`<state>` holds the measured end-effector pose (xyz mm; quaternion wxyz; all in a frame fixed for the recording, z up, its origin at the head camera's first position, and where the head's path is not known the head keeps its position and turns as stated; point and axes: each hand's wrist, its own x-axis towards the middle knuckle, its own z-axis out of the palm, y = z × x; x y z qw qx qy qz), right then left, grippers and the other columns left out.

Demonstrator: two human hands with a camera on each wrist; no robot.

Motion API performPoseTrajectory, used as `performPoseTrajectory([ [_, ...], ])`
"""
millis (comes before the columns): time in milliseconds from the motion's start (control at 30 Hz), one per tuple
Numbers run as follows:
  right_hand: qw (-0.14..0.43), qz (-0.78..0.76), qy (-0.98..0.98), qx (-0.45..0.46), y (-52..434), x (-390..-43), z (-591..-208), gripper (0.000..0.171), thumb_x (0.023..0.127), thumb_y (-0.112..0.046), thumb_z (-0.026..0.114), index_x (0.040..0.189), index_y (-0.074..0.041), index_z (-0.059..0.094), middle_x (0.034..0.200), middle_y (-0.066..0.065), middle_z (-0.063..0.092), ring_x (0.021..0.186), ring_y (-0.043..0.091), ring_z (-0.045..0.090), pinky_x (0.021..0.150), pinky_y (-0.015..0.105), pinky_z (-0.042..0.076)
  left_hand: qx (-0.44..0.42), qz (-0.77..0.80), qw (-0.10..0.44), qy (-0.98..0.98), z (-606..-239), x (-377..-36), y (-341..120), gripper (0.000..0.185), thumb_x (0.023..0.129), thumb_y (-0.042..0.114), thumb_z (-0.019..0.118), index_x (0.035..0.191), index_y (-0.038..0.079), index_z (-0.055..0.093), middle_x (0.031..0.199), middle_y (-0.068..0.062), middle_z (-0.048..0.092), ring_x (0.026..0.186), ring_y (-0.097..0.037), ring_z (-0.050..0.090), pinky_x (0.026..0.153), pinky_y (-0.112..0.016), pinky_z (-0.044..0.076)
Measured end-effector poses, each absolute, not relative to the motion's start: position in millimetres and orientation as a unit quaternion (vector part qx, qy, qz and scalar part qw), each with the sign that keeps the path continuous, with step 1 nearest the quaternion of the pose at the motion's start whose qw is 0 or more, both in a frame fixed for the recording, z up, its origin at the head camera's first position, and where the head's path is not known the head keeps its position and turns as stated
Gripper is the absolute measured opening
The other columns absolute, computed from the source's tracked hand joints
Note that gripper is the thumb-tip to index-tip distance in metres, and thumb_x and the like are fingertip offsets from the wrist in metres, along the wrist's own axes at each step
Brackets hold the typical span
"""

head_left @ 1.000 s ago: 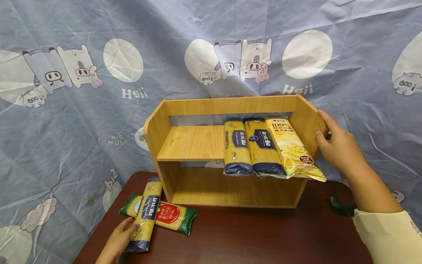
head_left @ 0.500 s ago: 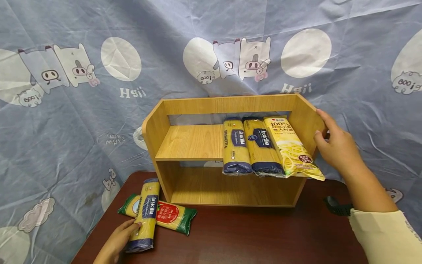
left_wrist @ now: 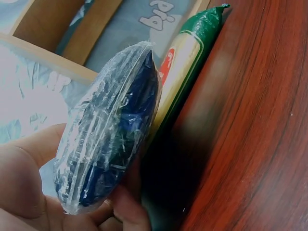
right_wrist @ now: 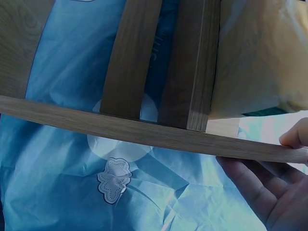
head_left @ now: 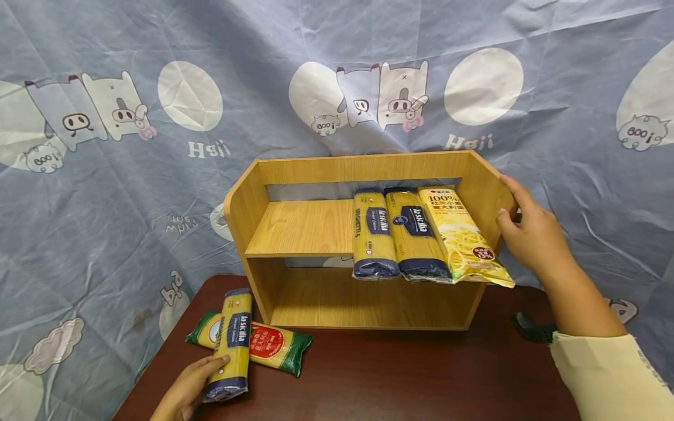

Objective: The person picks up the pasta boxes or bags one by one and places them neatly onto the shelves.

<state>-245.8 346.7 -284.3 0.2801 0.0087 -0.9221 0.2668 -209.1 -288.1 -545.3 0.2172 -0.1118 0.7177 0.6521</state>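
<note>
Gripping the long yellow-and-blue spaghetti packet (head_left: 230,345) in the left hand (head_left: 188,390) near the dark wooden table (head_left: 400,380)'s front left corner, atop a green-ended pasta bag (head_left: 263,346). Bracing the light wooden shelf unit (head_left: 310,228)'s right side with the right hand (head_left: 532,234), fingers seemingly curling round its edge. Lifting level, supporting the middle. Left fingers mostly hidden beneath.

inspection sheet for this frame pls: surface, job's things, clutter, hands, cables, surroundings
Surface: dark red-brown table, wooden shelf unit standing on it.
Job's things: yellow spaghetti pack lying across a green-ended pasta pack; three pasta packs side by side on the upper shelf, ends overhanging its front edge.
Clutter: small black object on the table at right, unclear what.
Hands: left hand grips the spaghetti pack's near end; right hand holds the shelf unit's right side panel.
Cables: nothing seen.
Surroundings: blue cartoon-print cloth behind and beside the table.
</note>
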Motion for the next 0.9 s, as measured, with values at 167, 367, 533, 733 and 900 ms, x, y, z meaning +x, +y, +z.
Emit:
performPoseTrajectory([
  [167, 0.276, 0.268, -0.923, 0.005, 348.2, -246.7, -285.9, 0.063, 0.102, -0.025, 0.042, 0.161, -0.034, 0.022, 0.128, 0.042, 0.055, 0.114, 0.056, 0.059, 0.078, 0.061, 0.046, -0.093, 0.677, 0.239, 0.690, -550.1, -209.0, -289.4, 0.071, 0.103, 0.047, 0.054, 0.142, -0.009, 0.036, 0.104, -0.003, 0.072, 0.095, -0.017, 0.069, 0.084, -0.035, 0.056],
  [367, 0.287, 0.265, -0.921, 0.003, 349.4, -247.9, -286.8, 0.063, 0.102, -0.024, 0.042, 0.161, -0.035, 0.024, 0.117, 0.034, 0.060, 0.107, 0.049, 0.060, 0.077, 0.059, 0.043, -0.088, 0.697, 0.239, 0.670, -551.9, -209.2, -287.6, 0.061, 0.104, 0.043, 0.055, 0.139, -0.003, 0.038, 0.105, -0.002, 0.072, 0.096, -0.017, 0.070, 0.084, -0.035, 0.057],
  [533, 0.287, 0.267, -0.920, 0.006, 349.1, -248.0, -287.2, 0.063, 0.102, -0.024, 0.042, 0.161, -0.034, 0.024, 0.114, 0.032, 0.060, 0.109, 0.050, 0.059, 0.079, 0.060, 0.043, -0.092, 0.705, 0.233, 0.663, -550.8, -207.8, -285.5, 0.055, 0.103, 0.041, 0.055, 0.135, -0.001, 0.036, 0.104, -0.001, 0.071, 0.096, -0.016, 0.070, 0.083, -0.034, 0.057],
  [733, 0.283, 0.268, -0.921, 0.005, 347.8, -247.4, -286.6, 0.063, 0.102, -0.024, 0.042, 0.161, -0.034, 0.024, 0.116, 0.033, 0.060, 0.114, 0.054, 0.059, 0.079, 0.060, 0.044, -0.096, 0.715, 0.230, 0.653, -552.6, -208.1, -284.7, 0.052, 0.103, 0.039, 0.056, 0.133, 0.002, 0.036, 0.104, 0.000, 0.071, 0.097, -0.015, 0.070, 0.084, -0.033, 0.057],
  [900, 0.287, 0.267, -0.920, 0.004, 347.1, -247.5, -286.5, 0.063, 0.102, -0.024, 0.042, 0.161, -0.035, 0.025, 0.111, 0.031, 0.061, 0.110, 0.050, 0.060, 0.077, 0.058, 0.043, -0.100, 0.719, 0.228, 0.648, -556.1, -208.6, -284.9, 0.063, 0.103, 0.041, 0.057, 0.143, -0.002, 0.035, 0.105, 0.001, 0.072, 0.098, -0.015, 0.069, 0.085, -0.033, 0.056],
])
